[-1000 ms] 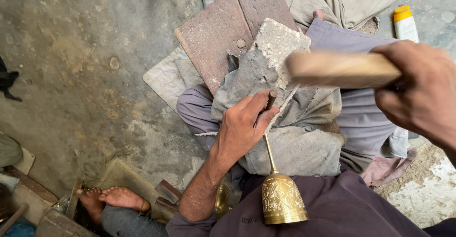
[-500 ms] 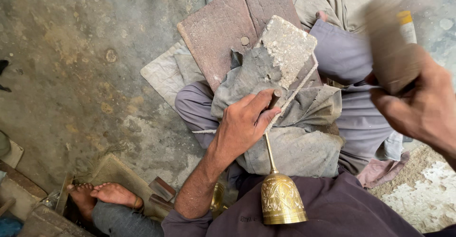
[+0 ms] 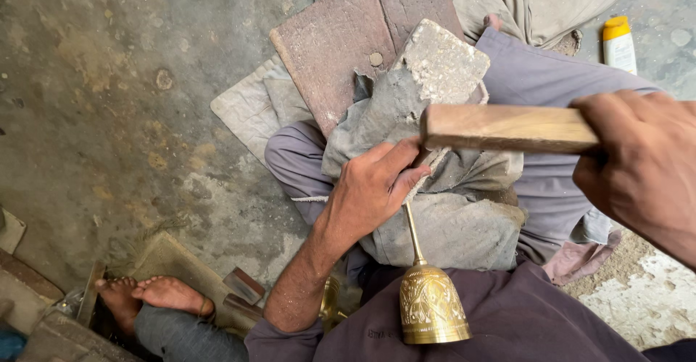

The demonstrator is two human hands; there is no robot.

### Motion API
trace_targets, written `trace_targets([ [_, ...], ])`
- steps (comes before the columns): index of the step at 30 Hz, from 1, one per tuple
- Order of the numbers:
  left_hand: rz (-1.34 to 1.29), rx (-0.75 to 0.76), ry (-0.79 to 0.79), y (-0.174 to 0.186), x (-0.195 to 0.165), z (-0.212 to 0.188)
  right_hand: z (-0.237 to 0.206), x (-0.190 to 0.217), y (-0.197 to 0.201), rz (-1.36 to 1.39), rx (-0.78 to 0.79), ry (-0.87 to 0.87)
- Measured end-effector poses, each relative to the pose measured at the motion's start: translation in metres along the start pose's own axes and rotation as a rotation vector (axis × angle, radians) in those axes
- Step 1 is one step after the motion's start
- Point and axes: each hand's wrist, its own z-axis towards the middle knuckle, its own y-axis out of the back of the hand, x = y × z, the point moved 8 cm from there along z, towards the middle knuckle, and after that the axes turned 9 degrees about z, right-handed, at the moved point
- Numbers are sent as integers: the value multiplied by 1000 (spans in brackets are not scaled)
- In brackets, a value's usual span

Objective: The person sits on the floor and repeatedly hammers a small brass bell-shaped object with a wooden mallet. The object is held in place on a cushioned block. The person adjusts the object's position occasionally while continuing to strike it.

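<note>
Left hand (image 3: 373, 188) fingers pinch the brass bell (image 3: 431, 304) stem against the cloth-wrapped stone (image 3: 442, 64) on your lap; right hand (image 3: 641, 166) fingers wrap the wooden mallet (image 3: 507, 128). Strike squarely, clear of your thumb.

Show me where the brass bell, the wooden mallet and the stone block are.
brass bell (image 3: 432, 307): head view, on its engraved body.
wooden mallet (image 3: 507, 128): head view, on the bare wood ahead of the right hand.
stone block (image 3: 444, 61): head view, on its pale top face.
</note>
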Motion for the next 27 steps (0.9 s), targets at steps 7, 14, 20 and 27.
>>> trace_targets([
  [7,31,18,-16,6,3,0,-8,-6,-10,274,4,-229],
  [14,3,65,-3,10,13,-3,-10,15,-4,298,-91,-142],
  [20,-18,-157,16,21,27,-21,-3,36,9,194,-84,-35],
  [27,-65,-456,62,21,38,-60,4,59,29,370,-192,70],
])
